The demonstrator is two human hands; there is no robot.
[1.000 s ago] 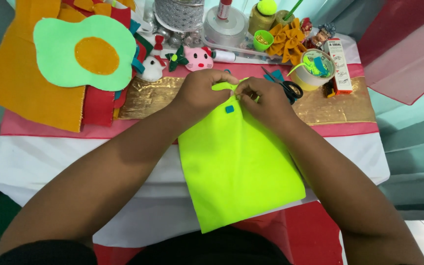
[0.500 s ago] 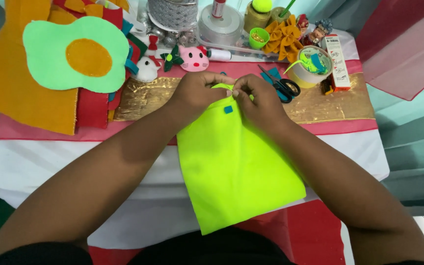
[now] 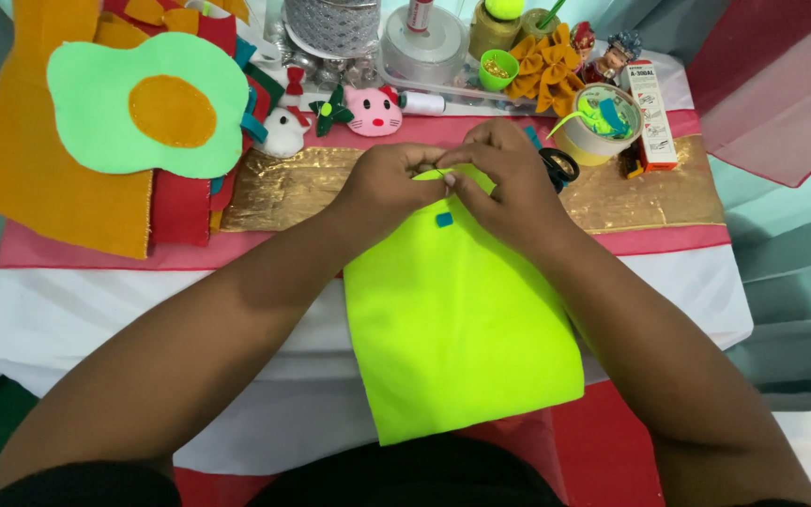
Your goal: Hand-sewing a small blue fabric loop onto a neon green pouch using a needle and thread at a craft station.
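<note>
Felt sheet (image 3: 462,319), neon yellow-green, lying on the white-covered table (image 3: 77,319) with its near edge over the front; small teal square (image 3: 444,220) near its top; left hand (image 3: 387,183) and right hand (image 3: 509,183) both pinching the sheet's top edge, fingertips meeting; black-handled scissors (image 3: 558,167) just behind the right hand; gold fabric strip (image 3: 283,188) beneath; green-and-orange egg-shaped felt (image 3: 147,113) far left; pink cat-face toy (image 3: 374,110) behind.

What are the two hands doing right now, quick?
Left hand: fingers closed, pinching the top edge of the neon yellow-green felt sheet.
Right hand: fingers closed, pinching the same edge right beside it.
</note>
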